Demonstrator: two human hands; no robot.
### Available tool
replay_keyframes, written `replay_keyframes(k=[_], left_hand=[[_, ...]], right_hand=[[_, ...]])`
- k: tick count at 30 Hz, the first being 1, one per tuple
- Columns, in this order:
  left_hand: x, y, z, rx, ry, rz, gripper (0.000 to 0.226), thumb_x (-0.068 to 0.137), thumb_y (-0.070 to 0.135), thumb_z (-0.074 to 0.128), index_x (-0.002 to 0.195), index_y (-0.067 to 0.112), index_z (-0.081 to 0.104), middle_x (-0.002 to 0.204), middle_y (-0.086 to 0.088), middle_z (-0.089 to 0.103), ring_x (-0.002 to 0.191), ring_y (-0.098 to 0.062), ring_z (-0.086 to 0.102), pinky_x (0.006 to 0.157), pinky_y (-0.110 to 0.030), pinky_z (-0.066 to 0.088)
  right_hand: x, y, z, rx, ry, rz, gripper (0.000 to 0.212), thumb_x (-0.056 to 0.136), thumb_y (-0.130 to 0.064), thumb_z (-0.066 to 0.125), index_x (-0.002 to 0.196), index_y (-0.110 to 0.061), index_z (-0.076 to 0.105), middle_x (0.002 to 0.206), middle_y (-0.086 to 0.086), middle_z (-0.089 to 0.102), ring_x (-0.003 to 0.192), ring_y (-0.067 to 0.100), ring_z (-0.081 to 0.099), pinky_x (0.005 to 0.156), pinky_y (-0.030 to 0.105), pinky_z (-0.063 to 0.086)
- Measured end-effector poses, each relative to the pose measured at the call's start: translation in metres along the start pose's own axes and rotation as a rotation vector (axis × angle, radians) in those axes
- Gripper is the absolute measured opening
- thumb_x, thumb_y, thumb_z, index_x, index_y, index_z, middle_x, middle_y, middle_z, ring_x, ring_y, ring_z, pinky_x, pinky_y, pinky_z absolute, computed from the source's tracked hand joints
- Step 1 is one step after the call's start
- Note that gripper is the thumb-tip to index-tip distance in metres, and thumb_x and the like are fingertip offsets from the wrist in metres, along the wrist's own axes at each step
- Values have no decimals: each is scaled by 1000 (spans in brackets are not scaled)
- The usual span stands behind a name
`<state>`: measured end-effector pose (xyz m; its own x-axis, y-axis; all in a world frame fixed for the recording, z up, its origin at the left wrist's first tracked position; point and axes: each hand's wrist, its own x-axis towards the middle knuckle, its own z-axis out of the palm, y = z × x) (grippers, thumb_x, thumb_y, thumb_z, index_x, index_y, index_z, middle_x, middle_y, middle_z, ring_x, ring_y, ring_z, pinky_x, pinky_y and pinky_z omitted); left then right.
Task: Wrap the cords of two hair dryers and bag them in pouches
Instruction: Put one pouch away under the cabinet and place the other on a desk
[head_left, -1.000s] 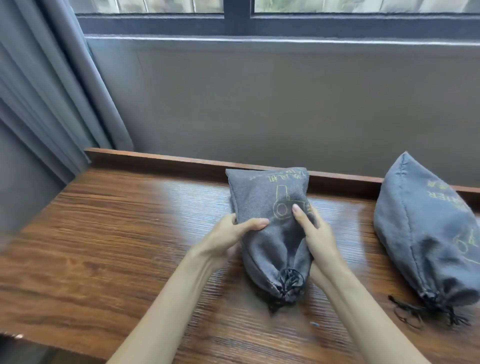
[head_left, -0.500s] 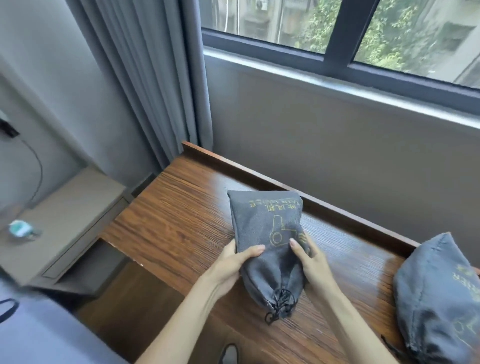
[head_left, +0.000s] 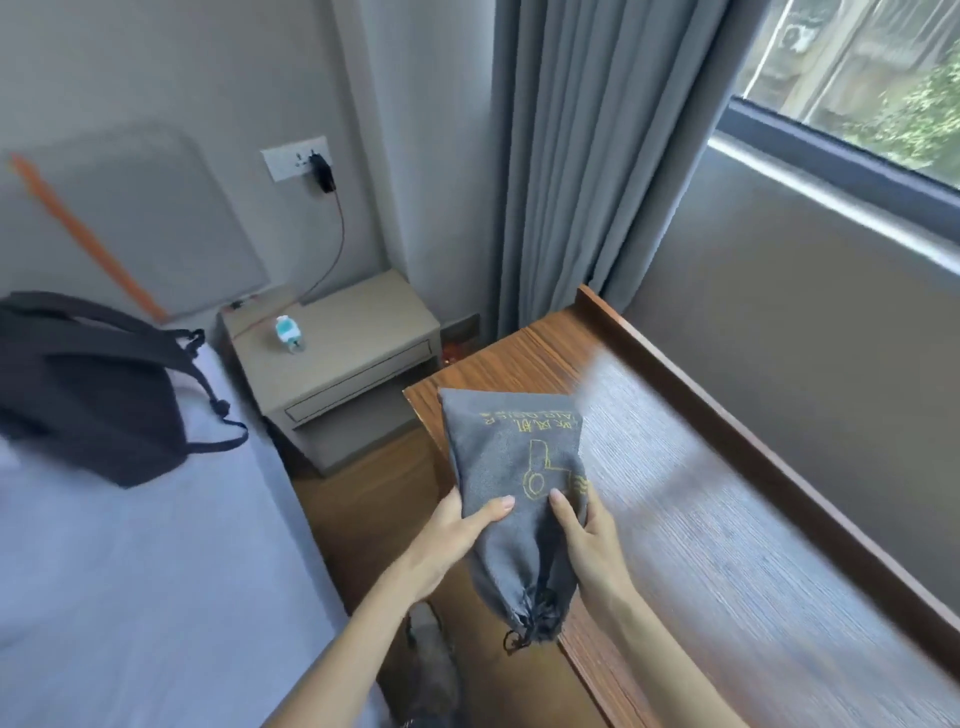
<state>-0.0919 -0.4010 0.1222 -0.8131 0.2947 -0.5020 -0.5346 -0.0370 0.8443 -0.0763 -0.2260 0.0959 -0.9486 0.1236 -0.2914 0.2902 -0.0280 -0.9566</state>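
Note:
A grey drawstring pouch (head_left: 514, 457) with a yellow hair-dryer drawing is held over the left end of the wooden desk (head_left: 727, 493), its cinched, knotted mouth pointing toward me. My left hand (head_left: 457, 530) grips its left side, thumb lying across the front. On the other side my right hand (head_left: 587, 535) grips it, thumb on the fabric. The pouch bulges with something inside, hidden from view. The second pouch is out of view.
The desk has a raised wooden lip along the wall under the window (head_left: 857, 104). A grey curtain (head_left: 597, 156) hangs at its far corner. Left of the desk stand a bedside cabinet (head_left: 337, 364) and a bed (head_left: 130, 571) with a black backpack (head_left: 93, 384).
The view has swung far to the left; the second pouch left the frame and the bed and cabinet came in. Both hands keep their hold and the pouch has moved toward the desk's left end.

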Motion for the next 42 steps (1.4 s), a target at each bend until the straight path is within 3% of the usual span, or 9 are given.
replay_keyframes(k=[6,10,15,22,25,30,34,38,42], left_hand=[[-15,-4,-88,65,184,120,32,93,35,59,125,38,52,117,22,67,113,0,60,93,-19,48],[-15,-21,-151,27,359,129,56,78,60,62,129,38,50,124,20,63,118,-1,57,103,-28,45],[0,-36,-222,25,507,121,54,79,60,57,128,36,50,125,19,62,115,3,58,102,-24,46],[70,-88,-315,34,509,-23,49,92,43,58,136,31,42,125,21,60,111,13,55,85,-1,42],[115,-123,-340,-3,496,-25,50,89,45,61,135,33,44,128,23,58,115,14,52,89,-3,40],[193,-186,-373,-23,504,-62,47,88,43,64,129,37,41,119,27,58,110,13,53,85,-2,41],[256,-236,-406,-4,496,-98,50,85,50,64,128,34,43,118,16,63,111,-3,60,93,-20,49],[313,-276,-434,36,481,-97,50,89,45,62,131,25,42,116,10,64,110,-8,61,85,-15,48],[370,-306,-457,7,509,-83,50,90,42,62,130,24,40,117,7,62,105,-7,60,78,-12,45]], right_hand=[[29,-1,90,-193,-236,-39,50,89,-50,56,131,-24,53,130,-6,61,124,13,55,106,49,42],[54,2,159,-323,-374,-113,39,98,-33,52,135,-26,49,134,-13,57,128,5,49,109,38,39],[94,28,241,-460,-433,-151,40,98,-27,51,138,-26,47,136,-10,53,127,-3,45,110,29,36],[165,108,308,-547,-457,2,40,97,-27,53,136,-26,49,134,-11,55,127,0,46,111,32,36],[201,152,323,-538,-419,73,37,98,-24,52,134,-26,50,134,-9,54,126,2,47,111,33,36],[266,242,344,-505,-418,97,45,91,-41,50,134,-27,52,131,-5,59,126,11,51,109,45,40],[315,311,357,-533,-379,91,34,88,-42,52,117,-26,61,113,0,67,109,17,61,97,50,47],[360,356,370,-640,-407,19,22,96,-27,52,117,-24,59,109,-2,66,105,11,60,95,41,48],[410,401,383,-679,-422,-18,21,97,-27,51,116,-26,59,108,-2,65,104,12,60,93,39,49]])
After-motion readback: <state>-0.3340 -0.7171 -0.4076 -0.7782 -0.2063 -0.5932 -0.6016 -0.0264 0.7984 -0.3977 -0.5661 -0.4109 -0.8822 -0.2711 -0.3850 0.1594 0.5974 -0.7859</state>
